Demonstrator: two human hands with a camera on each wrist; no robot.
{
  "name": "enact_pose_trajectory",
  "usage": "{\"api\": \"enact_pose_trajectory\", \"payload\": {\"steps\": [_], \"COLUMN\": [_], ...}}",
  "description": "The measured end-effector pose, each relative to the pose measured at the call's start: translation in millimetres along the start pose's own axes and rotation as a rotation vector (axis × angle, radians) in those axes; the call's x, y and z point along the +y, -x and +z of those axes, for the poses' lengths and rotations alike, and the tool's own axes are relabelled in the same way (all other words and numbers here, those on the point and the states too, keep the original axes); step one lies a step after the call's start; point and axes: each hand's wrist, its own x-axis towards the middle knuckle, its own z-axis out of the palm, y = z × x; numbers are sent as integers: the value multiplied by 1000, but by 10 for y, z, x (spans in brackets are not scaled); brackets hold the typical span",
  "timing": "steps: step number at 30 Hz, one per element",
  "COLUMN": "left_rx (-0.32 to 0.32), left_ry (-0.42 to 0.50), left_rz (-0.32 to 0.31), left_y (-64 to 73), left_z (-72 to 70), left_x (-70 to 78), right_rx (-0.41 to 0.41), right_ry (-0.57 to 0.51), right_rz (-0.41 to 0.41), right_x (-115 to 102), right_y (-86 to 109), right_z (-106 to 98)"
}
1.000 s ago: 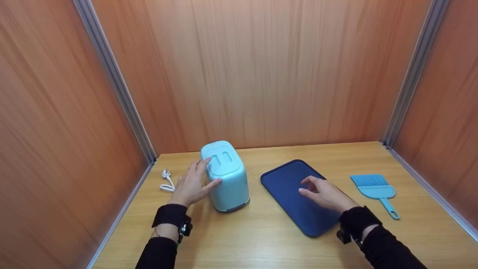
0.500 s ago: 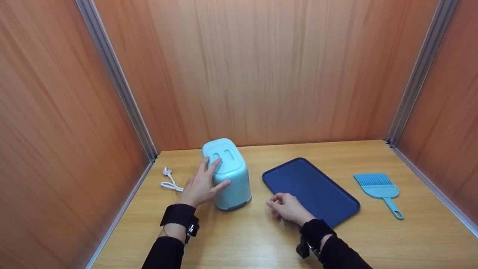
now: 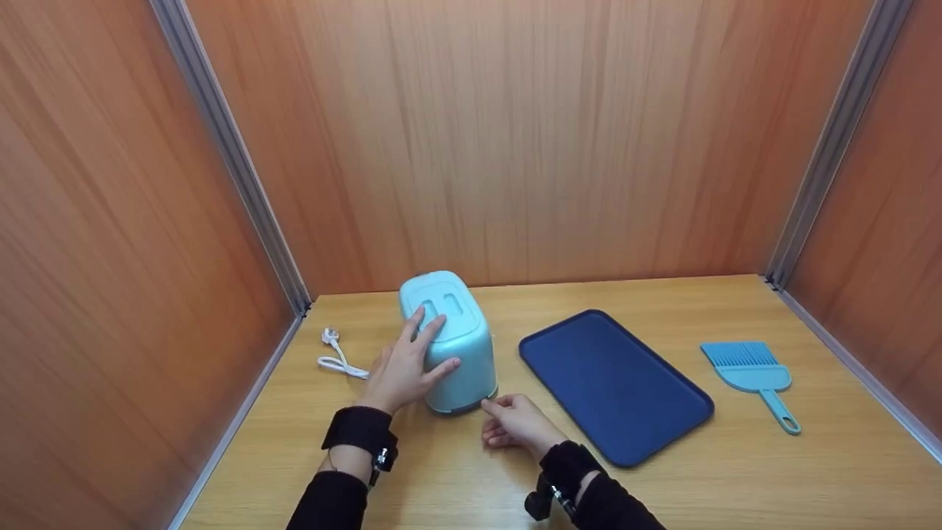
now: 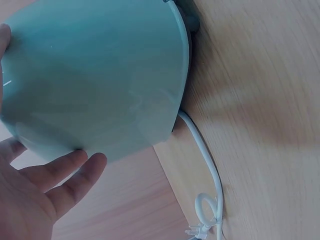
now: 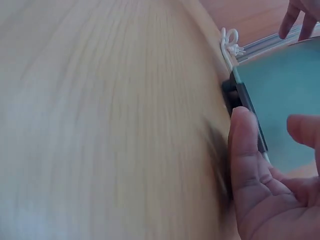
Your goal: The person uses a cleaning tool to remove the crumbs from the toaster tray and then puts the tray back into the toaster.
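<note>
A light blue toaster (image 3: pixel 471 361) stands on the table at centre left, two slots in its top and a dark base below. The left hand (image 3: pixel 401 368) spreads over its near left corner, two fingers on the top and the thumb over the near face; the left wrist view shows other fingers (image 4: pixel 80 175) against the side. At the toaster's near right bottom corner is the right hand (image 3: pixel 519 423), fingertips right at the base. The right wrist view has one finger (image 5: pixel 244 135) alongside the dark base edge (image 5: pixel 252 117) and the thumb (image 5: pixel 302 130) apart from it.
A white cord (image 3: pixel 342 363) with a plug lies left of the toaster. To the right are a dark blue tray (image 3: pixel 618 383) and a light blue brush (image 3: pixel 758 377) with a handle. Wood-grain panels (image 3: pixel 515 147) stand at the back and sides.
The right hand has moved left from over the tray to the toaster's base. The left hand has shifted slightly to the right on the toaster.
</note>
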Motion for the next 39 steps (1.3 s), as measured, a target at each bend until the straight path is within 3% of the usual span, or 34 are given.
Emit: {"api": "enact_pose_trajectory", "payload": {"steps": [7,12,26,39], "left_rx": [19,32,64,42], "left_ry": [11,4,-13,-1], "left_rz": [16,31,49,39], "left_y": [24,37,69,89], "left_z": [36,59,81,62], "left_x": [26,50,79,96], "right_rx": [10,51,131,142], "right_ry": [-237,-321,-369,-338], "right_rz": [20,14,15,21], "right_x": [30,65,70,79], "right_y": [-42,-59,-28,-10], "right_z": [168,224,316,326]}}
